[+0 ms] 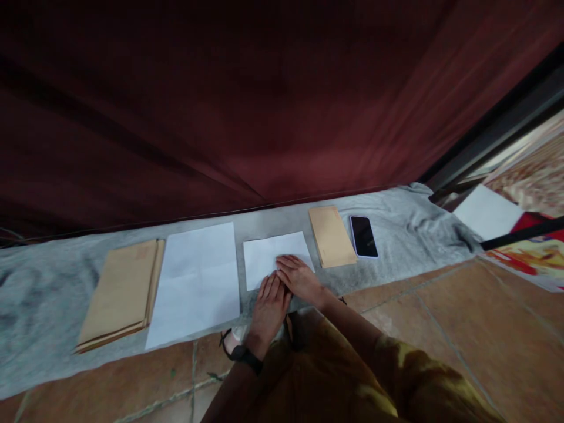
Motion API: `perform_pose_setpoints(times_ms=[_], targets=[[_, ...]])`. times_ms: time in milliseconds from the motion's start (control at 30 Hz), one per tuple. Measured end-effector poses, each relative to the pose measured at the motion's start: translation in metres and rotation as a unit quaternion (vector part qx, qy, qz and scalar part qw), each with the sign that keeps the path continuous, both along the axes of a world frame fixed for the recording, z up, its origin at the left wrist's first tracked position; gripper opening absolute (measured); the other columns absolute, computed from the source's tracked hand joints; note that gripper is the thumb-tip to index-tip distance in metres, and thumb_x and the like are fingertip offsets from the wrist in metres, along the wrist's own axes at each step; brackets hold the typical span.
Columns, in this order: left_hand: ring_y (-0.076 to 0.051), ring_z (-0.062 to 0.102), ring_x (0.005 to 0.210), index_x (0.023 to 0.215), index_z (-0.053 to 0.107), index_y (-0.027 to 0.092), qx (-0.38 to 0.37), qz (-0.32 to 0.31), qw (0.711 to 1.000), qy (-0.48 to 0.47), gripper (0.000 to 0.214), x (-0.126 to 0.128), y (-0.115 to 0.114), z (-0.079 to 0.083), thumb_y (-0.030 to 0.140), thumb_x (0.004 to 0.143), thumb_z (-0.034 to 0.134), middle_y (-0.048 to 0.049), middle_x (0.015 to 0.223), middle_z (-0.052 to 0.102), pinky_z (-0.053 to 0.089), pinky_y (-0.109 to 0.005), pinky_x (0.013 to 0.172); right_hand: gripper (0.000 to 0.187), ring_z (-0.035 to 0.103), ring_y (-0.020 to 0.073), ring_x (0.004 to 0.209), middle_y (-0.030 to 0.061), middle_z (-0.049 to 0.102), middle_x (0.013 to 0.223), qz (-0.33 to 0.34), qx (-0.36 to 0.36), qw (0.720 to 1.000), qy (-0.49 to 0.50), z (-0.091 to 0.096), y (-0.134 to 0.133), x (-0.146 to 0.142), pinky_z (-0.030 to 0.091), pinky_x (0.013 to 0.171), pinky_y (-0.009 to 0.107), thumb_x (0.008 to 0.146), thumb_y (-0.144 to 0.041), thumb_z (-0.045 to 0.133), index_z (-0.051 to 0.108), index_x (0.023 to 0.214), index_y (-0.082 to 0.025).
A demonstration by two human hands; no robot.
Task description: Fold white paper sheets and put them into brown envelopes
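Observation:
A folded white sheet of paper (263,251) lies on the grey cloth in front of me. My left hand (269,301) rests on its near edge with the fingers stretched out flat. Beside it, my right hand (300,278) lies flat on the same paper, fingers extended and meeting those of the left. Part of the near edge is hidden under both hands. Left of the folded sheet is a larger white sheet (196,282), spread flat with faint creases. A small brown envelope stack (332,236) sits just to the right.
Large brown envelopes (121,288) are piled at the left. A phone (363,237) in a pale purple case lies on the right. The grey cloth (396,235) covers a long narrow surface, with a dark red curtain (282,117) behind. Tiled floor (423,317) shows along the near side.

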State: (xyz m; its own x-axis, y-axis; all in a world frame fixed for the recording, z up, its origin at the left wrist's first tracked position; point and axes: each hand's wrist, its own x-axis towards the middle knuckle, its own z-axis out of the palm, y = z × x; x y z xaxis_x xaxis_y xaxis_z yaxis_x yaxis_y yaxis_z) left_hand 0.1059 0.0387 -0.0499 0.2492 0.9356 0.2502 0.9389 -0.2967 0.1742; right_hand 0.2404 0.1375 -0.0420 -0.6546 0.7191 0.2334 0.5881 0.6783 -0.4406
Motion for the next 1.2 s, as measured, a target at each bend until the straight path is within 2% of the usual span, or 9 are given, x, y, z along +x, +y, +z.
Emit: perform_pose_setpoints(times_ms=[100, 267, 400, 467, 567, 700, 833, 967, 1200], targets=[[-0.028, 0.049, 0.141, 0.138, 0.058, 0.008, -0.011, 0.011, 1.0, -0.006, 0.046, 0.0, 0.0, -0.001, 0.028, 0.101, 0.039, -0.018, 0.146, 0.058, 0.037, -0.05, 0.121, 0.038, 0.055, 0.0239, 0.134, 0.0121, 0.061, 0.143, -0.015, -0.001, 1.0, -0.006, -0.004, 0.013, -0.005, 0.037, 0.121, 0.044, 0.103, -0.023, 0.045, 0.063, 0.135, -0.012], [-0.027, 0.047, 0.143, 0.145, 0.053, 0.012, -0.026, 0.012, 0.999, -0.022, 0.049, -0.001, 0.002, -0.003, 0.029, 0.101, 0.038, -0.0142, 0.15, 0.054, 0.036, -0.05, 0.122, 0.039, 0.054, 0.0235, 0.135, 0.0125, 0.06, 0.144, -0.032, -0.014, 0.999, -0.005, -0.006, 0.045, -0.019, 0.035, 0.122, 0.043, 0.103, -0.022, 0.045, 0.062, 0.137, -0.014], [-0.026, 0.05, 0.141, 0.146, 0.053, 0.014, -0.019, 0.009, 1.0, -0.01, 0.049, -0.001, 0.003, -0.002, 0.028, 0.101, 0.037, -0.0131, 0.148, 0.057, 0.037, -0.049, 0.121, 0.038, 0.054, 0.0221, 0.135, 0.0128, 0.059, 0.146, -0.051, -0.009, 0.999, -0.014, -0.007, 0.06, -0.03, 0.035, 0.122, 0.041, 0.103, -0.021, 0.045, 0.062, 0.136, -0.013], [-0.026, 0.051, 0.14, 0.143, 0.056, 0.014, -0.016, 0.01, 1.0, 0.001, 0.048, -0.001, 0.004, -0.002, 0.027, 0.101, 0.037, -0.0132, 0.146, 0.058, 0.038, -0.048, 0.121, 0.038, 0.053, 0.0226, 0.136, 0.014, 0.058, 0.147, -0.055, -0.004, 0.998, -0.022, -0.006, 0.058, -0.031, 0.036, 0.122, 0.041, 0.103, -0.02, 0.047, 0.061, 0.137, -0.011], [-0.026, 0.051, 0.139, 0.139, 0.059, 0.01, -0.011, 0.019, 1.0, 0.009, 0.047, 0.001, 0.003, -0.001, 0.027, 0.101, 0.037, -0.0152, 0.146, 0.059, 0.038, -0.047, 0.121, 0.04, 0.051, 0.0243, 0.138, 0.017, 0.057, 0.147, -0.044, 0.005, 0.999, -0.025, -0.005, 0.039, -0.023, 0.036, 0.122, 0.042, 0.101, -0.018, 0.048, 0.059, 0.138, -0.006], [-0.025, 0.052, 0.139, 0.135, 0.061, 0.008, 0.004, 0.021, 1.0, 0.01, 0.045, 0.002, 0.002, -0.002, 0.023, 0.1, 0.038, -0.0165, 0.143, 0.06, 0.038, -0.047, 0.121, 0.04, 0.053, 0.0242, 0.136, 0.0142, 0.06, 0.144, 0.008, 0.012, 1.0, -0.011, -0.007, 0.0, 0.002, 0.037, 0.121, 0.044, 0.1, -0.017, 0.046, 0.061, 0.136, -0.011], [-0.024, 0.052, 0.139, 0.137, 0.06, 0.011, 0.013, 0.019, 1.0, 0.007, 0.045, 0.003, 0.001, -0.004, 0.021, 0.098, 0.039, -0.0152, 0.143, 0.061, 0.038, -0.047, 0.12, 0.04, 0.057, 0.0255, 0.133, 0.0132, 0.062, 0.142, 0.011, 0.01, 1.0, 0.006, -0.009, -0.025, 0.022, 0.041, 0.118, 0.046, 0.1, -0.019, 0.046, 0.063, 0.136, -0.014], [-0.024, 0.051, 0.14, 0.139, 0.057, 0.01, 0.006, 0.026, 1.0, 0.001, 0.046, 0.002, 0.001, -0.004, 0.023, 0.099, 0.039, -0.0156, 0.144, 0.061, 0.038, -0.047, 0.121, 0.038, 0.058, 0.0254, 0.131, 0.0126, 0.063, 0.14, 0.014, 0.01, 1.0, 0.013, -0.005, -0.02, 0.022, 0.042, 0.117, 0.045, 0.101, -0.021, 0.047, 0.065, 0.133, -0.015], [-0.025, 0.053, 0.137, 0.135, 0.06, 0.012, -0.002, 0.021, 1.0, 0.013, 0.045, 0.001, 0.003, -0.003, 0.026, 0.1, 0.036, -0.0148, 0.14, 0.063, 0.04, -0.046, 0.119, 0.036, 0.056, 0.0207, 0.134, 0.0118, 0.063, 0.141, 0.006, 0.018, 0.999, -0.042, 0.003, 0.026, -0.01, 0.036, 0.121, 0.041, 0.101, -0.018, 0.048, 0.065, 0.132, -0.015]])
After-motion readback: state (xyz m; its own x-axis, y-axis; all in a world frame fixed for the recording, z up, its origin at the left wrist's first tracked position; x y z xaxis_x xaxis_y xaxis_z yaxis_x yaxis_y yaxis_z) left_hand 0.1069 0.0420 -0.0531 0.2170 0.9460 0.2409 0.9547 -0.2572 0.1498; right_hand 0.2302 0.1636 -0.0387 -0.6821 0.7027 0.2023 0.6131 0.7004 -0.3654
